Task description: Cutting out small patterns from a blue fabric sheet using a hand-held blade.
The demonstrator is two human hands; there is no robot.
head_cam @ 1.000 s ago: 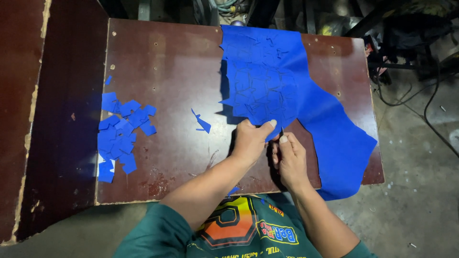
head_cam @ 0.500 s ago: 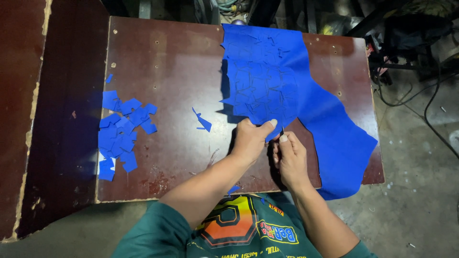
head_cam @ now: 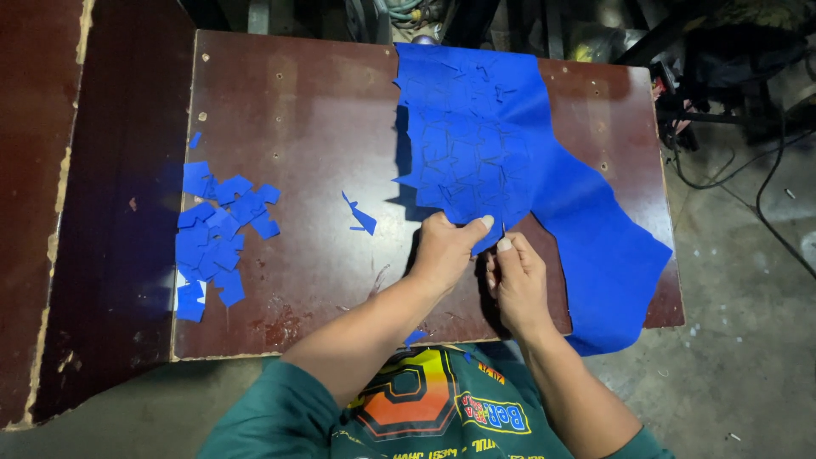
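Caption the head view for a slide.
Both hands, left hand and right hand, pinch the blue sheet edge; cut blue pieces lie left.

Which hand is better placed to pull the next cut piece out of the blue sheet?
Probably the right hand: its fingertips pinch a small spot at the blue sheet edge, while the left hand grips the sheet beside it.

Bright, sharp centre; dim corners, hard shadows, glare on table (head_cam: 297, 110).
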